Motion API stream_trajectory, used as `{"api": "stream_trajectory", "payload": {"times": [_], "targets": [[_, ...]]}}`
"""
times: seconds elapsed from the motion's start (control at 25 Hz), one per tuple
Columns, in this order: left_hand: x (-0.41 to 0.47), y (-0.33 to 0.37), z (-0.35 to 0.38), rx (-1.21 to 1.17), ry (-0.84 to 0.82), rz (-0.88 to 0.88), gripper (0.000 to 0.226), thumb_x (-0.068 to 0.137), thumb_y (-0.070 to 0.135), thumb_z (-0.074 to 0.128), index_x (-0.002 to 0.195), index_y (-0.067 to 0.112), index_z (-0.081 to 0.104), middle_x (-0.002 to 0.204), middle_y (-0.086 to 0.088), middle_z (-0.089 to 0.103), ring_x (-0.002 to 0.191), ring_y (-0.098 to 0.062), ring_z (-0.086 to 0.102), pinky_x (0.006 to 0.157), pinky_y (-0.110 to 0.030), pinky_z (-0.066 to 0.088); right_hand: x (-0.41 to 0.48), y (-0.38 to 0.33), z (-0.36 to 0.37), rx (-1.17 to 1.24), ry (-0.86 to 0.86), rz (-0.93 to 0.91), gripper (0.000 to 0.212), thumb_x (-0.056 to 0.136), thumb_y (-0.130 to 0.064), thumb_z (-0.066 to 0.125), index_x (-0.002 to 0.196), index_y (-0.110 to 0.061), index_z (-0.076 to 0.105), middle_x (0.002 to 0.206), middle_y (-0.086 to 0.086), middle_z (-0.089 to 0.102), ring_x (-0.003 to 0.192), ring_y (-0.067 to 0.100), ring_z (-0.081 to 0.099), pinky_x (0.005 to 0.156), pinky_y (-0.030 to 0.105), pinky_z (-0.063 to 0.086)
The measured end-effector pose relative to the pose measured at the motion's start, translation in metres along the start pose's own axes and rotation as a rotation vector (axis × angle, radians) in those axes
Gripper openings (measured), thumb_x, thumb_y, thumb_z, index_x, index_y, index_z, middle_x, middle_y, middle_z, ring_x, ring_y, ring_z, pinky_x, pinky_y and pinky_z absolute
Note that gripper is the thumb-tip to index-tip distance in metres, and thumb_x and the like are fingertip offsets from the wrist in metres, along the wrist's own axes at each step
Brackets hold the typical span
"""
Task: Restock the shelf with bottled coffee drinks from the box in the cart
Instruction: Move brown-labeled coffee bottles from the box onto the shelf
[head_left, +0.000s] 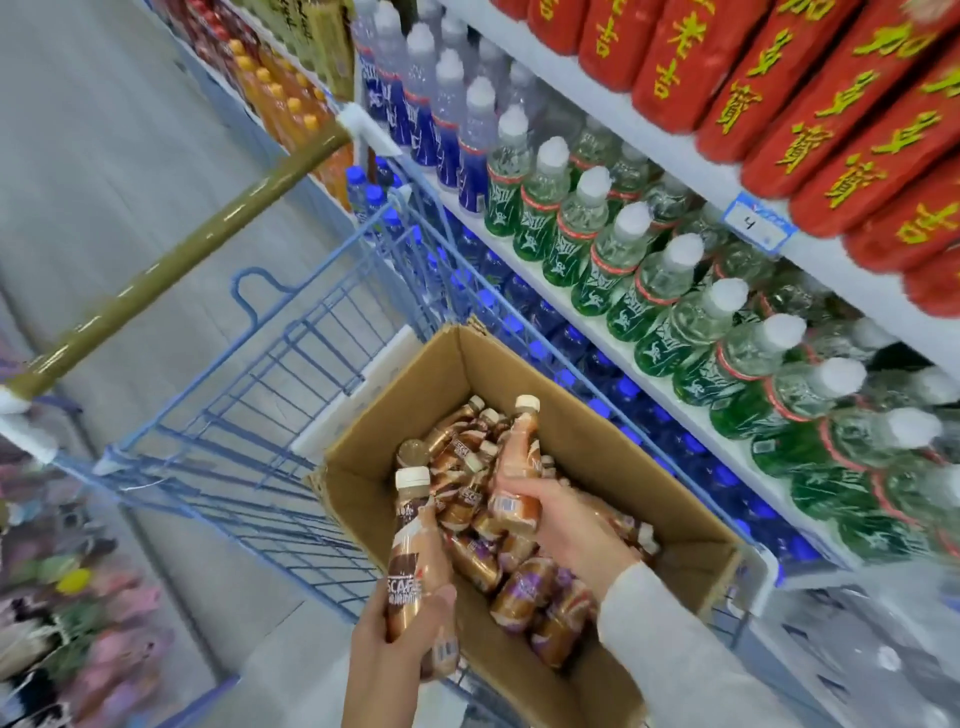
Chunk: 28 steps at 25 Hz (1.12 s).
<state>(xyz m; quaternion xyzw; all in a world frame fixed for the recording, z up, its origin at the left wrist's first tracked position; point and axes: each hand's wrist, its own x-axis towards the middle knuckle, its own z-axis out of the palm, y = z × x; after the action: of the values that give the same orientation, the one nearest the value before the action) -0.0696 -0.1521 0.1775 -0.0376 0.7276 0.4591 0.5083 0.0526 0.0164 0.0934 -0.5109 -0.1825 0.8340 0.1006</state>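
**Operator:** What are my hands on?

**Spotter:** Two bottled coffee drinks, one in each hand. Your left hand (397, 642), low in the centre of the frame, has its fingers and thumb curled round the lower half of a brown-labelled bottle (413, 545), which stands upright with its cream cap on top. Your right hand (566, 519), just to the right, wraps the lower part of a second bottle (522, 457). This one is lighter tan, its cap points toward the top of the frame, and it is over the box.

**Operator:** Where is the rest of the stock?

**Spotter:** It is in one cardboard box (597, 431), flaps open, at lower centre-right. The box sits in one blue wire cart (291, 364). The bottles lie in a loose heap (524, 587), and they overlap too much for a firm count.

**Operator:** And the shelf?

**Spotter:** The shelf (696, 171) runs down the right side of the frame, and you can see three tiers. Red packs (810, 119) are at the top right. Green-labelled bottles (597, 280) are in the middle, with at least eight white caps in the front row. Blue-capped bottles (626, 387) are below, just beside the cart. One price tag (756, 223) reads 4. The cart's single olive handle (171, 260) crosses the upper left.
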Motion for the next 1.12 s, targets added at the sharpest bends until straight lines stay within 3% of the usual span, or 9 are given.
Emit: {"api": "stream_trajectory", "payload": {"times": [0.08,0.2,0.28,0.48,0.6,0.72,0.84,0.92,1.12], "targets": [[-0.012,0.013,0.023,0.012,-0.085,0.039,0.059,0.064,0.026,0.091,0.114,0.016,0.061,0.092,-0.006,0.073,0.087,-0.030,0.069,0.065,-0.035,0.055,-0.076,0.008,-0.012,-0.023,0.020,-0.109,0.066,0.069,-0.015,0.088,0.129,-0.008,0.061,0.117,0.015,0.074,0.110,0.031,0.071,0.095,0.044,0.054],[-0.039,0.016,0.068,0.108,-0.248,0.140,0.102,0.045,0.051,0.093,0.135,0.029,0.050,0.123,0.002,0.063,0.108,-0.025,0.065,0.091,-0.046,0.055,-0.176,0.019,-0.033,0.025,0.111,-0.281,0.075,0.055,-0.003,0.086,0.125,-0.011,0.059,0.108,0.014,0.077,0.097,0.029,0.075,0.081,0.040,0.057],[-0.072,0.015,0.102,0.151,-0.409,0.200,0.094,0.051,0.053,0.093,0.133,0.038,0.050,0.124,0.012,0.061,0.111,-0.015,0.061,0.103,-0.043,0.046,-0.225,0.028,-0.050,0.066,0.189,-0.378,0.078,0.052,-0.004,0.087,0.125,-0.010,0.059,0.105,0.014,0.078,0.095,0.030,0.075,0.080,0.041,0.057],[-0.174,-0.023,0.199,0.338,-0.759,0.337,0.021,0.078,0.038,0.081,0.095,0.035,0.068,0.093,0.008,0.077,0.084,-0.002,0.071,0.088,-0.024,0.053,-0.331,0.053,-0.129,0.338,0.369,-0.642,0.073,0.054,-0.012,0.087,0.123,-0.001,0.063,0.109,0.020,0.074,0.096,0.035,0.071,0.083,0.044,0.056],[-0.227,-0.051,0.248,0.336,-0.862,0.365,0.040,0.080,0.044,0.074,0.116,0.028,0.067,0.107,-0.006,0.075,0.092,-0.022,0.073,0.089,-0.048,0.057,-0.383,0.067,-0.185,0.520,0.434,-0.740,0.089,0.044,-0.018,0.082,0.126,0.007,0.059,0.108,0.026,0.066,0.100,0.039,0.061,0.092,0.052,0.047],[-0.283,-0.088,0.293,0.319,-0.949,0.383,0.026,0.085,0.021,0.067,0.111,0.022,0.067,0.095,-0.003,0.075,0.079,-0.013,0.072,0.066,-0.030,0.059,-0.441,0.085,-0.240,0.517,0.472,-0.880,0.083,0.044,-0.023,0.082,0.121,-0.001,0.064,0.102,0.016,0.070,0.098,0.034,0.063,0.094,0.054,0.048],[-0.339,-0.127,0.336,0.349,-1.052,0.439,0.023,0.084,0.014,0.071,0.103,0.027,0.069,0.091,0.005,0.076,0.082,-0.013,0.072,0.076,-0.035,0.057,-0.500,0.107,-0.293,0.463,0.545,-0.974,0.081,0.038,-0.035,0.099,0.111,-0.013,0.072,0.104,0.007,0.078,0.094,0.022,0.074,0.084,0.039,0.058],[-0.371,-0.148,0.356,0.377,-1.088,0.534,0.038,0.073,0.022,0.082,0.108,0.027,0.069,0.098,0.002,0.076,0.091,-0.017,0.072,0.085,-0.037,0.055,-0.533,0.120,-0.322,0.402,0.605,-1.002,0.078,0.050,-0.041,0.097,0.120,-0.019,0.069,0.116,0.006,0.076,0.108,0.022,0.072,0.094,0.041,0.054],[-0.442,-0.184,0.396,0.390,-1.134,0.691,0.048,0.068,0.020,0.080,0.113,0.019,0.066,0.090,0.005,0.076,0.076,-0.003,0.069,0.065,-0.015,0.053,-0.603,0.138,-0.370,0.339,0.759,-1.100,0.063,0.067,-0.026,0.087,0.124,-0.020,0.061,0.113,0.000,0.076,0.110,0.023,0.071,0.095,0.036,0.055]]}}
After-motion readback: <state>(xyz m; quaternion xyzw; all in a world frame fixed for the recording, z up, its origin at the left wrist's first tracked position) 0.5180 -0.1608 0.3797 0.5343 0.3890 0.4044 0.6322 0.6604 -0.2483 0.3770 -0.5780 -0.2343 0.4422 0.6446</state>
